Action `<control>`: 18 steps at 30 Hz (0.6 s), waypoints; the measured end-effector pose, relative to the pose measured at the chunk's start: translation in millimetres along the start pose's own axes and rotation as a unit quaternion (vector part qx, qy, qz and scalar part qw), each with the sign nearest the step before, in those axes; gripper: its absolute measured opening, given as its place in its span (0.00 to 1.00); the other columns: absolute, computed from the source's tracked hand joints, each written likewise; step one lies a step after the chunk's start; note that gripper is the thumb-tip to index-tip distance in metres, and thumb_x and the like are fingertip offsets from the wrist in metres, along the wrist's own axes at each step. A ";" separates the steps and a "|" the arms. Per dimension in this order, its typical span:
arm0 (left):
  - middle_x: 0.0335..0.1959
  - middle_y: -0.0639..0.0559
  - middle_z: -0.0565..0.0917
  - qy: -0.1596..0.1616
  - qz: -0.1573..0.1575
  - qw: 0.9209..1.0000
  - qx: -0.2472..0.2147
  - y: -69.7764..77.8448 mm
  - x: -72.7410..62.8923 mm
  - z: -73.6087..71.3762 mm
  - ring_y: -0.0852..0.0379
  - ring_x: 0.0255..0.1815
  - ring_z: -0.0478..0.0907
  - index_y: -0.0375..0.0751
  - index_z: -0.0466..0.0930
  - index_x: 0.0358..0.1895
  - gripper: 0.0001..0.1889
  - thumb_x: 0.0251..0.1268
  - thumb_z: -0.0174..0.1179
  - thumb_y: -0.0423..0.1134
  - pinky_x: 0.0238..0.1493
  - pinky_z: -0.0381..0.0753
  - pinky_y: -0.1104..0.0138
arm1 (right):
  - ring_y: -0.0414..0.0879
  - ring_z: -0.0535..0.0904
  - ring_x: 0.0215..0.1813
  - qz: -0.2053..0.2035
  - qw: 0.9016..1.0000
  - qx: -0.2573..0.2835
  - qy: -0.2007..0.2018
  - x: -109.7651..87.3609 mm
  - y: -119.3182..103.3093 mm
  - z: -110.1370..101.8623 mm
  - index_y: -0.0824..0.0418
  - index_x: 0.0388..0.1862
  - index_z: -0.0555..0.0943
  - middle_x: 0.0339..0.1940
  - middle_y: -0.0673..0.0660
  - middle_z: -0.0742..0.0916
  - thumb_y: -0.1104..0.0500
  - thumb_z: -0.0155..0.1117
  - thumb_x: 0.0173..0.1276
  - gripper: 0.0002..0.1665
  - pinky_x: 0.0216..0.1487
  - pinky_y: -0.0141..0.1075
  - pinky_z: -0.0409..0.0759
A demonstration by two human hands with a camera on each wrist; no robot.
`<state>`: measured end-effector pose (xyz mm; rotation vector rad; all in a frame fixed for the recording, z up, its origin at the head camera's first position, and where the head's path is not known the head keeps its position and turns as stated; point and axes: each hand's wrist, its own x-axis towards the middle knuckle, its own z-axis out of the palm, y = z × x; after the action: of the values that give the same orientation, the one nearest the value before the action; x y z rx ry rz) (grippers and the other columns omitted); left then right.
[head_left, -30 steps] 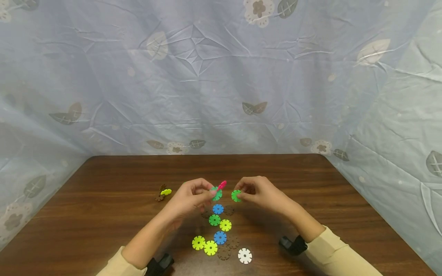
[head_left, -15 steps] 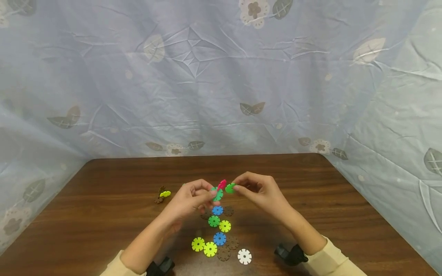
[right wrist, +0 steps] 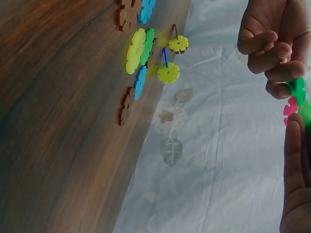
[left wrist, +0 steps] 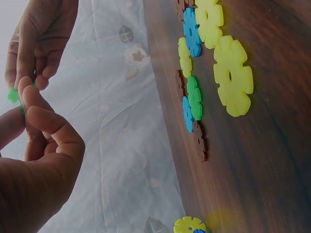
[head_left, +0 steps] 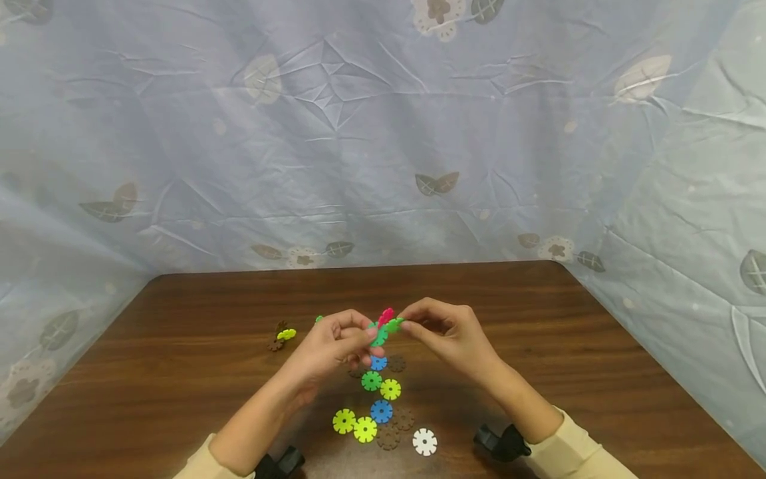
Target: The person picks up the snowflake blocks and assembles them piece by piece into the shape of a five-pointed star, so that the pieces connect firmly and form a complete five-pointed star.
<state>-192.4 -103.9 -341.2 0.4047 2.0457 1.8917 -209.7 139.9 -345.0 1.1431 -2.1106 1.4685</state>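
Above the middle of the table my left hand (head_left: 329, 346) pinches a teal-green notched disc (head_left: 380, 338) between thumb and fingers. A pink notched disc (head_left: 386, 315) stands at an angle against its upper edge, apparently slotted into it. My right hand (head_left: 451, 332) pinches a lighter green notched disc (head_left: 393, 324), its edge meeting the teal and pink pair. In the right wrist view the pink disc (right wrist: 290, 109) sits between the teal-green disc (right wrist: 298, 90) and the lighter green one (right wrist: 304, 112). Fingers partly cover these pieces, so how deep the slots engage cannot be told.
Loose discs lie below the hands: blue (head_left: 382, 411), green (head_left: 372, 380), yellow (head_left: 365, 430), white (head_left: 425, 442) and several brown ones (head_left: 388, 437). A brown-and-yellow joined cluster (head_left: 287, 334) rests left. A green bit (head_left: 320, 319) peeks from behind the left hand. Patterned cloth (head_left: 383, 166) hangs behind the table.
My right hand has moved left and slightly up, tilting its green disc and bringing it against the pieces in the left hand. The left hand has stayed nearly still.
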 end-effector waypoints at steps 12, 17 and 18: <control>0.32 0.57 0.92 -0.024 0.008 0.998 -0.050 2.7 -2.4 0.4 0.65 0.29 0.83 0.34 0.75 0.52 0.12 0.78 0.61 0.40 0.34 0.80 0.73 | 0.33 0.87 0.38 -0.047 0.998 0.032 0.026 -1.4 -0.5 9.1 0.66 0.43 0.86 0.36 0.64 0.92 0.77 0.68 0.67 0.10 0.31 0.29 0.83; 0.31 0.57 0.91 -0.033 0.005 0.996 -0.082 4.3 -2.8 1.2 0.66 0.29 0.82 0.37 0.75 0.50 0.08 0.78 0.59 0.37 0.35 0.81 0.74 | 0.37 0.89 0.39 -0.062 0.997 0.046 0.026 -2.0 -2.7 9.6 0.68 0.42 0.85 0.36 0.66 0.91 0.78 0.66 0.67 0.10 0.33 0.32 0.86; 0.31 0.57 0.91 -0.036 0.007 0.995 -0.090 4.7 -2.9 1.6 0.66 0.29 0.82 0.37 0.75 0.49 0.07 0.78 0.59 0.37 0.35 0.82 0.74 | 0.37 0.89 0.39 -0.063 0.997 0.048 0.026 -2.2 -3.7 9.3 0.68 0.42 0.85 0.36 0.67 0.91 0.78 0.66 0.68 0.10 0.34 0.33 0.87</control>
<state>-189.2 -103.3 -336.6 0.4349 1.8140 2.0186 -204.0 131.9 -347.9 1.2344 -1.9164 1.5374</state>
